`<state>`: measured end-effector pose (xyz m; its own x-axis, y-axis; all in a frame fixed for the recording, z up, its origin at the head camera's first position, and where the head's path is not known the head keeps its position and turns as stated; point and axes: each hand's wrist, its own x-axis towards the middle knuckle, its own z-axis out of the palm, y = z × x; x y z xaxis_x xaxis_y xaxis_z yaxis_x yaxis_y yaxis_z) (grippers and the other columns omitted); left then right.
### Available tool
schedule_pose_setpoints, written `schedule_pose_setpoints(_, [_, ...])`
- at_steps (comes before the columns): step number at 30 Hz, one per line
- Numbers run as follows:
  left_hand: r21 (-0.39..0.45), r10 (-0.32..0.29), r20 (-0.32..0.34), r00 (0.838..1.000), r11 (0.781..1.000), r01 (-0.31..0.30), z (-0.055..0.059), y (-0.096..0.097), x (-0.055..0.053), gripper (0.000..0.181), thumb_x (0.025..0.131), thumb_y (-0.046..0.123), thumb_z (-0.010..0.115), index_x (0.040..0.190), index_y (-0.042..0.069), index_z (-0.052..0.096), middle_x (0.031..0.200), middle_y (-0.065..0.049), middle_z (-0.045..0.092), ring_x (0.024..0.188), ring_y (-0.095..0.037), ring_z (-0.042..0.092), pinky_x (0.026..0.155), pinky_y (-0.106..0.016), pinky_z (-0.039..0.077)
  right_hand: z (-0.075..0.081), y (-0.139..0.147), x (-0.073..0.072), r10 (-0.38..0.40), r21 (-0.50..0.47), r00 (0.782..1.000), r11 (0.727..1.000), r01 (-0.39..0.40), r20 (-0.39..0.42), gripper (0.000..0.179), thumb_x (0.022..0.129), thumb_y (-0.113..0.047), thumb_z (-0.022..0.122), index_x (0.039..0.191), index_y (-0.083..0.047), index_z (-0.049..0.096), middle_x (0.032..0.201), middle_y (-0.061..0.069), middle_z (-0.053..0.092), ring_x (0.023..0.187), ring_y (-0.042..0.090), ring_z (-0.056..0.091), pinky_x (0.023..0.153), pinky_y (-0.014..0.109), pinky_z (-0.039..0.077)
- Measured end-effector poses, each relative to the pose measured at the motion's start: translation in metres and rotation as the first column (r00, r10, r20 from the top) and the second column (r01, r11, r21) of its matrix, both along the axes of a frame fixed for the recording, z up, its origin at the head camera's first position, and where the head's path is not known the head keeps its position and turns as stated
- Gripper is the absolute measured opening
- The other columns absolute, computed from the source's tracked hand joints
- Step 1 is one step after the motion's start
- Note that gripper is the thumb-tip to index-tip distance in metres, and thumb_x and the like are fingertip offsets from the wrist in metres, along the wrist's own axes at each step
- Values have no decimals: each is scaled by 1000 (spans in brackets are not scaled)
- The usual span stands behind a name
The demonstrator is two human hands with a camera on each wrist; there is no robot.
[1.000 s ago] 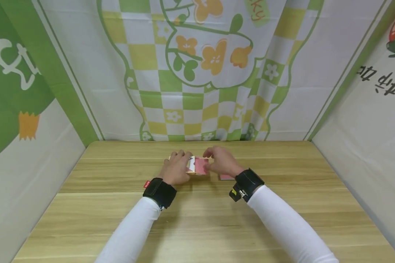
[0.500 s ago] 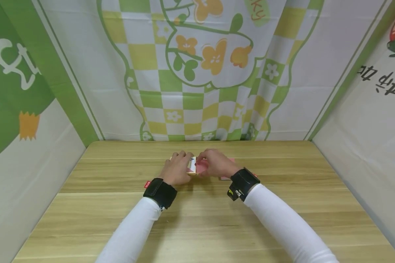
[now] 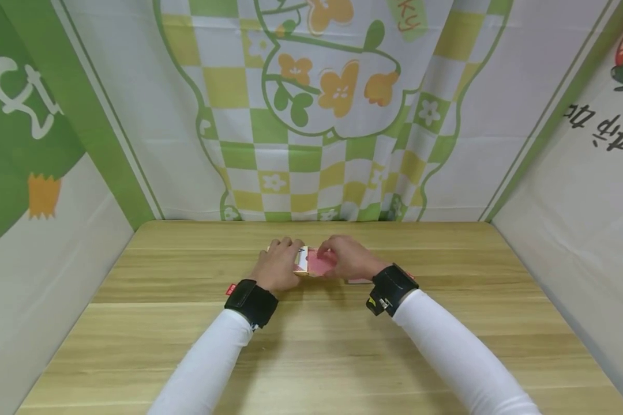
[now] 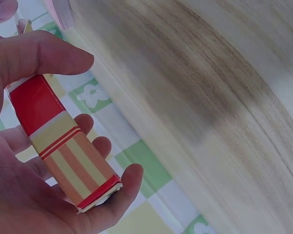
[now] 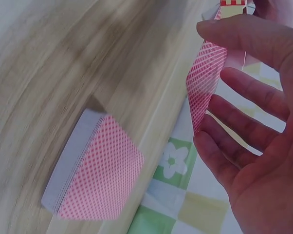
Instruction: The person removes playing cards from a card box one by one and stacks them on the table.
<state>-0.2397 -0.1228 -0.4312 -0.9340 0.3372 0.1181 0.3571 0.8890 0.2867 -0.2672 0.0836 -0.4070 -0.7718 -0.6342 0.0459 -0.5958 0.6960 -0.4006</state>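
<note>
My left hand [image 3: 276, 266] grips a small cardboard card box [image 4: 71, 151], red, cream and striped along its side, with the thumb above and fingers beneath. From the box's right end sticks out a red-patterned playing card [image 3: 319, 264]. My right hand [image 3: 349, 258] holds this card by its edges, thumb on one side and fingertips on the opposite one. In the right wrist view the card [image 5: 205, 80] looks thin and reaches up to the box. Below that hand a stack of playing cards [image 5: 100, 170] lies on the table, mostly covered in the head view.
The wooden table [image 3: 311, 357] ends at a printed curtain [image 3: 301, 173] close behind both hands. White and green cloth walls [image 3: 566, 190] stand on either side. Each wrist carries a black strap [image 3: 252, 304] over a white sleeve.
My right hand has moved left to the box, then slightly back right. The card now extends a little further from the box. The left hand has stayed in place.
</note>
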Motion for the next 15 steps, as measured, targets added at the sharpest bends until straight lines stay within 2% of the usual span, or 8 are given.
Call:
schedule_pose_setpoints(10, [22, 12, 11, 1000, 1000, -13, 4, -2, 2, 69, 71, 9, 81, 135, 8, 57, 118, -13, 59, 112, -38, 53, 86, -63, 47, 2, 21, 0, -5, 8, 1000, 1000, 5, 15, 43, 71, -10, 89, 111, -7, 73, 108, 5, 65, 102, 24, 59, 92, 41, 49])
schedule_pose_setpoints(15, [29, 16, 7, 1000, 999, -16, 2, -5, 2, 68, 71, 8, 79, 135, 8, 57, 117, -14, 59, 111, -39, 53, 86, -65, 47, 3, 36, -1, -24, -14, 999, 1000, 25, 36, 43, 72, -8, 86, 112, -6, 73, 109, 6, 65, 105, 26, 59, 94, 42, 49])
